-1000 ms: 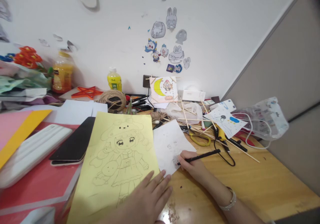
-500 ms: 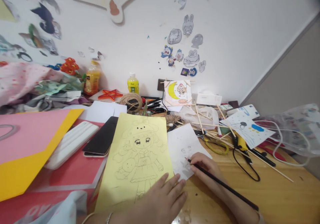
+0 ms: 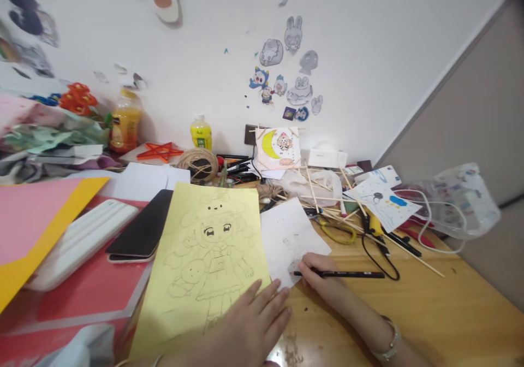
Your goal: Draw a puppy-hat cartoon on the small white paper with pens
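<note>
My left hand [image 3: 249, 323] lies flat with fingers spread on the lower right corner of a yellow sheet [image 3: 204, 258] that carries a pencil drawing of a cartoon girl. My right hand [image 3: 317, 274] is closed round a black pencil [image 3: 339, 274], which lies almost level and points left, its tip on the lower edge of a small white paper [image 3: 286, 236] with faint sketch marks. The white paper sits beside the yellow sheet on the wooden desk [image 3: 409, 312]. A bracelet circles my right wrist.
A dark phone [image 3: 141, 230] and a white case [image 3: 77, 244] lie left of the yellow sheet on red card. Behind are a twine roll [image 3: 198, 162], two bottles, scissors [image 3: 335, 230], wooden sticks, cables, a moon card [image 3: 278, 148] and a plastic bag [image 3: 462, 197]. Stickers dot the wall.
The pencil swung from slanting toward me to nearly level, its tip dropping to the white paper's lower edge. The view shifted slightly. My left hand stayed on the yellow sheet.
</note>
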{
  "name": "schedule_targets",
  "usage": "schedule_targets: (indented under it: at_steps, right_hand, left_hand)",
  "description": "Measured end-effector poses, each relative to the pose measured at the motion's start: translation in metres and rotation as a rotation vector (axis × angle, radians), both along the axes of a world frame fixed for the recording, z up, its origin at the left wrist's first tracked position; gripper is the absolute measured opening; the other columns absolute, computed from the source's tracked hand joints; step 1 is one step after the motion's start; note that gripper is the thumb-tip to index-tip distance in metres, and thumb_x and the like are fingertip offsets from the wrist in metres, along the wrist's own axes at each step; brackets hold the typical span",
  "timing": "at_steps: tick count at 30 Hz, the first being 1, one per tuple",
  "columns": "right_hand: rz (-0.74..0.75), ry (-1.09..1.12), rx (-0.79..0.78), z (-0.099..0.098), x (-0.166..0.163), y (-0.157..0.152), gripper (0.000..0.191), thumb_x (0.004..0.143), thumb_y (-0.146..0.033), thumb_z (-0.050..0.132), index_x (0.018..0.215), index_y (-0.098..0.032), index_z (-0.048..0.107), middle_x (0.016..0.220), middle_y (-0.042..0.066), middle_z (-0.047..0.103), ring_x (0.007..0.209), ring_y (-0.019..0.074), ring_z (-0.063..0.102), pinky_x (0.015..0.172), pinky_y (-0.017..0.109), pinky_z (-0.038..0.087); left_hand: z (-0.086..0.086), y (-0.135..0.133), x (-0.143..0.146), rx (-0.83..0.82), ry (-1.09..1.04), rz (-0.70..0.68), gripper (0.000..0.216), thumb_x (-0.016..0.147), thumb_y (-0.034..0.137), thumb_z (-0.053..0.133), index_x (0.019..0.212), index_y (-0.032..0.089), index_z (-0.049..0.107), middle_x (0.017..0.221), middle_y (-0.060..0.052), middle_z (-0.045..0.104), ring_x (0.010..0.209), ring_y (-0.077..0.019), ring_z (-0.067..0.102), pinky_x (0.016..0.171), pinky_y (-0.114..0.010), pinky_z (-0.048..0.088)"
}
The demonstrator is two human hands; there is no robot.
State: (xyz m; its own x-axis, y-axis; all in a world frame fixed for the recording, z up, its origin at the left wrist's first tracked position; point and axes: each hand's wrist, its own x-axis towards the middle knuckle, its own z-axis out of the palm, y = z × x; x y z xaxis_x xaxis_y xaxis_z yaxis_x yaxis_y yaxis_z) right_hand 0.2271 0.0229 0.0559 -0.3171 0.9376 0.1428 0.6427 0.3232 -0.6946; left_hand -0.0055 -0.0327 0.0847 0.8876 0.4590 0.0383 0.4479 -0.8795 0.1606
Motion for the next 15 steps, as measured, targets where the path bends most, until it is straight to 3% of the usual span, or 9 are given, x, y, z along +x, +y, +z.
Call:
schedule_targets:
  at_steps: [8, 15]
  right_hand:
    - [0.042, -0.05, 0.017, 0.0017, 0.0003, 0.0013, 0.035, 0.087, -0.026, 0.042, 0.052, -0.022, 0.042, 0.052, -0.002, 0.049, 0.052, 0.0139, 0.046, 0.052, 0.026, 0.035]
    - [0.078, -0.105, 0.052, 0.0016, -0.0002, 0.0026, 0.035, 0.088, -0.026, 0.043, 0.053, -0.022, 0.044, 0.052, -0.002, 0.049, 0.052, 0.0143, 0.044, 0.051, 0.027, 0.036]
  left_hand:
    - [-0.0067, 0.0004, 0.0015, 0.033, -0.051, 0.005, 0.054, 0.095, 0.042, 0.055, 0.139, 0.01, 0.048, 0.147, -0.015, 0.041, 0.136, -0.0332, 0.036, 0.111, -0.049, 0.027]
    - [-0.0069, -0.0002, -0.0008, 0.044, -0.054, 0.0, 0.053, 0.096, 0.042, 0.053, 0.14, 0.011, 0.048, 0.148, -0.014, 0.04, 0.137, -0.0321, 0.034, 0.111, -0.047, 0.027]
